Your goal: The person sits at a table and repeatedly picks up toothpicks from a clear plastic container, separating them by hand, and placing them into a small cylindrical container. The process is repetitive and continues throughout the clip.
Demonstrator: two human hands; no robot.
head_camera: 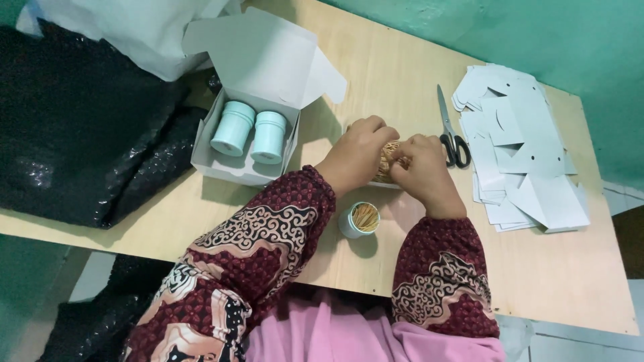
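Wooden table (550,268): left hand (355,151) and right hand (422,167) both pinch a toothpick bundle (389,157), open toothpick jar (359,220) just below.

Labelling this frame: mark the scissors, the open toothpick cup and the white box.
scissors (448,127): head view, on the blades.
open toothpick cup (360,220): head view, on its filled mouth.
white box (238,169): head view, on its front wall.

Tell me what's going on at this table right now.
A person seated at a wooden table has both hands on a bundle of toothpicks, the left hand and right hand gripping it together. An open pale blue container, already full of toothpicks, stands just in front. Two capped containers sit in an open white box. Scissors and a stack of flat white box blanks lie to the right.
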